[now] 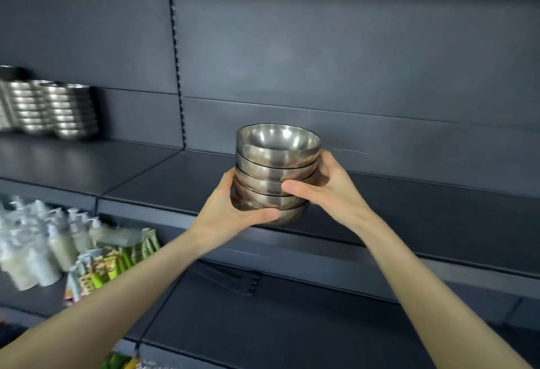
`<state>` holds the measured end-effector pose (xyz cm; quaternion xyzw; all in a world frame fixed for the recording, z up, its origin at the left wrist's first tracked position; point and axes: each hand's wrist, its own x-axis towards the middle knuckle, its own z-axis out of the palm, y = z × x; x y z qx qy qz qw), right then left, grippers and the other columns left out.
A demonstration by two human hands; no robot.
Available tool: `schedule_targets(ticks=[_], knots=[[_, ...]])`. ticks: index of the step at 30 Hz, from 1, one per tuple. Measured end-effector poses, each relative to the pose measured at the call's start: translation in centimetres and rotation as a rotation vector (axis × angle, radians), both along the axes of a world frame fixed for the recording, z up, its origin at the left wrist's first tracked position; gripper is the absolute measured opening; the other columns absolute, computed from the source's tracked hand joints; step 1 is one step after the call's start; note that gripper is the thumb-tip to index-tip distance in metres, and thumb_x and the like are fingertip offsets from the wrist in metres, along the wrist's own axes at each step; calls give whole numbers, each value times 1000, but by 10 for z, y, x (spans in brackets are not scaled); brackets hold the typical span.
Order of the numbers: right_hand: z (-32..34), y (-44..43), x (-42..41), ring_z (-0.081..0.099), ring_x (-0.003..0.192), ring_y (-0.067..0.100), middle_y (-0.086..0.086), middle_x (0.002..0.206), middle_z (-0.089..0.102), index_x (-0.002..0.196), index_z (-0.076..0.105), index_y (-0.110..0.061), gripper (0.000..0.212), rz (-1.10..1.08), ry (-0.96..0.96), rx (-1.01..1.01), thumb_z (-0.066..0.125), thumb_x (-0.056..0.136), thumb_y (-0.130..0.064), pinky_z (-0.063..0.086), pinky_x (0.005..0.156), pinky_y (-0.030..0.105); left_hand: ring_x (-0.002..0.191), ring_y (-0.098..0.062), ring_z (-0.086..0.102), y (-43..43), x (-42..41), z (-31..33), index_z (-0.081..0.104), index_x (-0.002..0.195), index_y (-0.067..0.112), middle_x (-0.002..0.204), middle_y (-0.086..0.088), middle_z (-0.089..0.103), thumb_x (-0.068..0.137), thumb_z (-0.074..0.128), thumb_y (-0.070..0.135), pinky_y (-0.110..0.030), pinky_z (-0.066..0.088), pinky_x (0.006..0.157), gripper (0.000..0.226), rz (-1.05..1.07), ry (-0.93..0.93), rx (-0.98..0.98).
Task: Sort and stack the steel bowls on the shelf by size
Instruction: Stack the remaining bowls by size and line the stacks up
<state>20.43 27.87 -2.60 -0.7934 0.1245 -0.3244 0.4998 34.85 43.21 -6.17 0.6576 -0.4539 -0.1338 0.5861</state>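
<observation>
Steel: shiny round stack of five nested steel bowls (276,172), mouths up, sits dead ahead between my two hands, over the front lip of the dark grey metal shelf (409,202). Stack axis is upright, maybe a hair off vertical. The shelf board lies straight below and beyond the stack; I can't tell if the bottom bowl touches it (looks just clear to me).

Left hand (233,210) clamps low, thumb curled round the bottom bowl's wall, fingers hidden behind the stack. Right hand (330,190) grips higher, thumb across the middle bowls, fingers wrapped round the back. Both are closed on the stack, and neither is nearer.

Other steel bowl stacks (55,108) stand well apart, far left in the neighbouring bay.

My read: next is either a short push forward and down onto the board, or a carry left.
</observation>
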Motion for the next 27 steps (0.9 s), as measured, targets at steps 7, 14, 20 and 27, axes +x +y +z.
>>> schedule_targets(ticks=[7,14,20,27], knots=[[11,69,102,64,107,5,-16,117,66,131,46,-35,98,147,13,-6,86,46,-60,53,95,44,101,2,62,89,81,10,45,130,27,110,20,66,39,87,57,-24,50,90,105,141,8,-14],[22,98,214,63,102,-2,-25,107,67,130,47,-39,90,272,6,-33,83,50,-59,54,88,34,97,7,61,134,176,20,47,123,31,105,23,66,41,86,57,-11,48,75,95,249,-38,-40],[32,112,315,64,105,4,-15,111,68,122,51,-38,80,343,-10,-32,83,51,-56,55,90,38,98,6,61,157,258,33,48,121,32,110,14,66,46,87,53,-8,47,73,87,298,-38,-35],[35,140,423,63,105,3,-15,111,65,130,47,-34,86,378,-3,-31,82,54,-53,56,86,33,92,5,64,187,356,35,52,112,32,103,18,69,48,90,45,-8,48,72,76,338,-25,-49]])
